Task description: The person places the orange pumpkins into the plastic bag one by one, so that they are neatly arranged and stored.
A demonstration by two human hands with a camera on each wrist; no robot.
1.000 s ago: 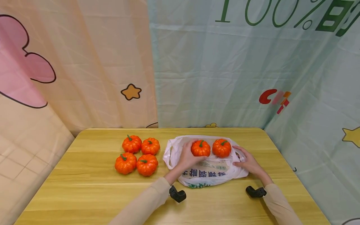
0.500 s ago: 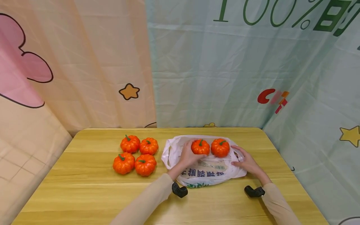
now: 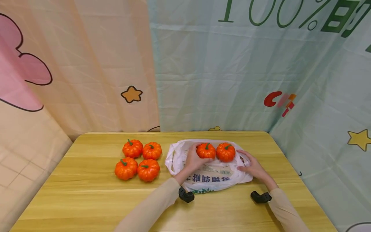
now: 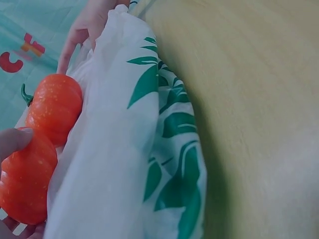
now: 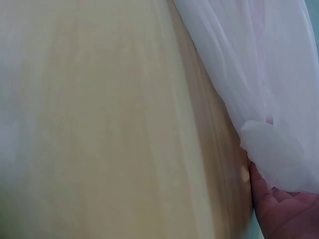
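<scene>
My left hand (image 3: 193, 160) holds a small orange pumpkin (image 3: 206, 151) with a green stem, thumb on its near side, fingers partly hidden behind it. Close beside it on the right sits a second pumpkin (image 3: 226, 152). Both are at the mouth of a white plastic bag (image 3: 213, 185) lying on its side, printed with dark characters and green leaves (image 4: 174, 174). At the bag's right end, my right hand (image 3: 252, 166) holds the plastic between thumb and fingers. The right wrist view shows that hand (image 5: 291, 214) under a crumpled corner of the bag.
Several more pumpkins stand grouped left of the bag, among them a front one (image 3: 148, 170) and a back one (image 3: 132, 148). The wooden table (image 3: 87, 199) ends at a printed curtain (image 3: 214, 80) behind and on both sides.
My left hand has nudged its pumpkin slightly back and to the right, narrowing the gap to the second pumpkin. The right hand stays at the bag's end. The head view has shifted a little.
</scene>
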